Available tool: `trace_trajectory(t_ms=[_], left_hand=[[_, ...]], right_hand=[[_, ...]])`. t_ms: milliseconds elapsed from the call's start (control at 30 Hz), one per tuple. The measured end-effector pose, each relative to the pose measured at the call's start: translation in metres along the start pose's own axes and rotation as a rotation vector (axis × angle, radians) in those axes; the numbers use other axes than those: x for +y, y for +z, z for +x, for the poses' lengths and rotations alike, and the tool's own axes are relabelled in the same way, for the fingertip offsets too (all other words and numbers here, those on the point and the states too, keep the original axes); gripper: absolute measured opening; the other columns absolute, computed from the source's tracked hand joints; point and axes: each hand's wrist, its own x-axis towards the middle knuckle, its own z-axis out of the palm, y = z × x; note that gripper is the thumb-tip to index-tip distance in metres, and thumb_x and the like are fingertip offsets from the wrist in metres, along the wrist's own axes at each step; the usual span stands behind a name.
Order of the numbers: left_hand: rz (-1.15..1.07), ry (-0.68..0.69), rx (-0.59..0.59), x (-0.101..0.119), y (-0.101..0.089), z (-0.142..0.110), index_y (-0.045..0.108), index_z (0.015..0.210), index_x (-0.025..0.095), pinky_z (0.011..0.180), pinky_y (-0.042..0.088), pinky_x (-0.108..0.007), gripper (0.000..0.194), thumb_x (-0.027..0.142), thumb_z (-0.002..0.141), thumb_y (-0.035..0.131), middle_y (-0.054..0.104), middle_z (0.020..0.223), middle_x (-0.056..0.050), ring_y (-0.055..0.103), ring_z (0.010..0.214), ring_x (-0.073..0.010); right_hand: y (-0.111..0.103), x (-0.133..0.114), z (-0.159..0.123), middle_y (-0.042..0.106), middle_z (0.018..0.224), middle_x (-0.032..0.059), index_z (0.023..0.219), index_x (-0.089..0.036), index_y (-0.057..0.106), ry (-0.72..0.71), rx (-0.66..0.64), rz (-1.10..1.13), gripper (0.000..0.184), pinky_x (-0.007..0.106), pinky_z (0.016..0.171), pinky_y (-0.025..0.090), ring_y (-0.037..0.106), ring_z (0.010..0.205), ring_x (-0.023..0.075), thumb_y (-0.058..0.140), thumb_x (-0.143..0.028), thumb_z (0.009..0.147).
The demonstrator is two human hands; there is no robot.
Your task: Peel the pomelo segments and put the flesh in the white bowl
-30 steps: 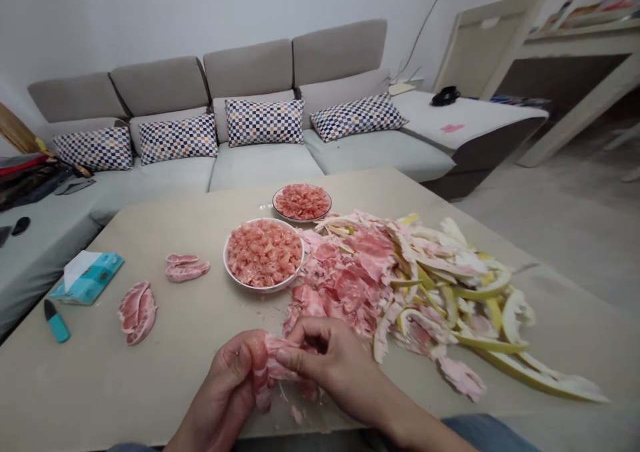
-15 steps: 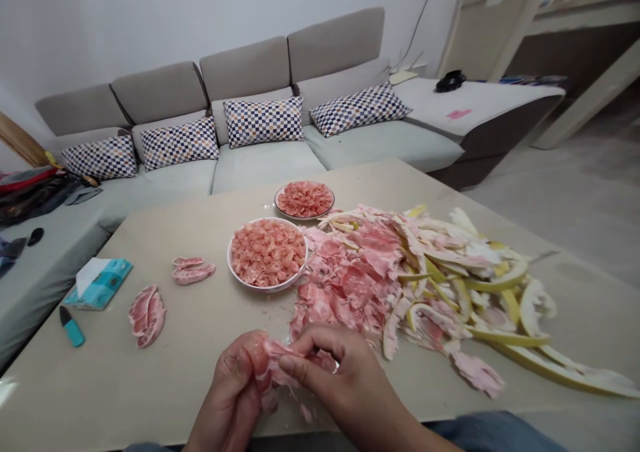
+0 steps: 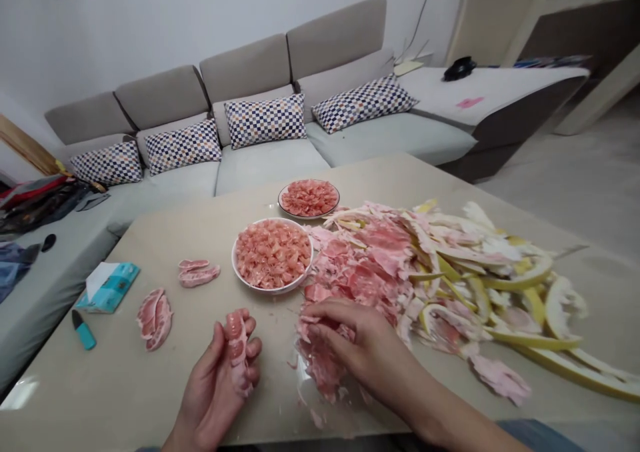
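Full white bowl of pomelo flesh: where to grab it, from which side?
Take the white bowl by its rim and outer wall, coming from the left, where the table around it looks open. Flesh heaps up to the rim, so keep fingers outside. The pile of peel crowds its right side.

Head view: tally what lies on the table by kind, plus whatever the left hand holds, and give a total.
White bowl of pomelo pulp: 1
White plate of pomelo pulp: 1
Tissue packet: 1
Teal marker pen: 1
Heap of pomelo peel: 1
Loose groups of pink pomelo pieces: 2
Pink pomelo segment in the left hand: 1
Total: 8
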Motion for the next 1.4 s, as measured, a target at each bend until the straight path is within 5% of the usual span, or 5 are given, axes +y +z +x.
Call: trace_trajectory(t_ms=[167,333,500,667,1400], left_hand=[[0.15,0.046,0.023,-0.002,-0.005,0.0,0.068,0.11,0.019,0.058,0.053,-0.02,0.03,0.019,0.08,0.07,0.062,0.105,-0.006,0.058,0.076,-0.012],[0.292,0.079,0.058,-0.003,0.003,0.0,0.069,0.113,0.018,0.072,0.055,-0.03,0.033,0.018,0.08,0.069,0.066,0.1,-0.009,0.062,0.083,-0.0167],[0.502,0.09,0.06,-0.008,0.004,0.001,0.067,0.116,0.016,0.085,0.05,-0.033,0.038,0.02,0.079,0.072,0.069,0.09,-0.008,0.063,0.084,-0.0169],[0.771,0.131,0.082,-0.013,0.004,-0.001,0.062,0.124,0.019,0.069,0.046,-0.024,0.052,0.026,0.075,0.077,0.07,0.094,-0.007,0.061,0.076,-0.015],[1.058,0.27,0.046,-0.01,-0.002,-0.001,0.073,0.087,0.019,0.068,0.046,-0.024,0.019,0.03,0.072,0.078,0.069,0.088,-0.005,0.061,0.078,-0.0174]], right_hand=[[0.001,0.01,-0.004,0.074,0.106,0.0065,0.111,-0.027,0.072,-0.107,-0.044,-0.158,0.031,0.038,0.088,0.05,0.067,0.097,0.0241,0.052,-0.02,0.089],[0.001,0.009,-0.004,0.071,0.1,0.0102,0.074,-0.021,0.073,-0.094,-0.061,-0.266,0.025,0.037,0.083,0.051,0.065,0.093,0.0252,0.056,-0.029,0.089],[0.006,0.005,-0.003,0.07,0.098,0.0073,0.102,-0.022,0.067,-0.101,-0.011,-0.155,0.02,0.034,0.08,0.051,0.065,0.09,0.0216,0.054,-0.02,0.087],[0.012,-0.002,-0.003,0.072,0.1,0.0052,0.112,-0.022,0.066,0.031,-0.135,0.046,0.031,0.031,0.079,0.052,0.067,0.085,0.0192,0.067,-0.028,0.082],[0.023,-0.011,-0.007,0.075,0.087,0.006,0.094,-0.018,0.075,0.207,-0.211,0.2,0.019,0.029,0.07,0.051,0.068,0.081,0.0212,0.072,-0.027,0.077]])
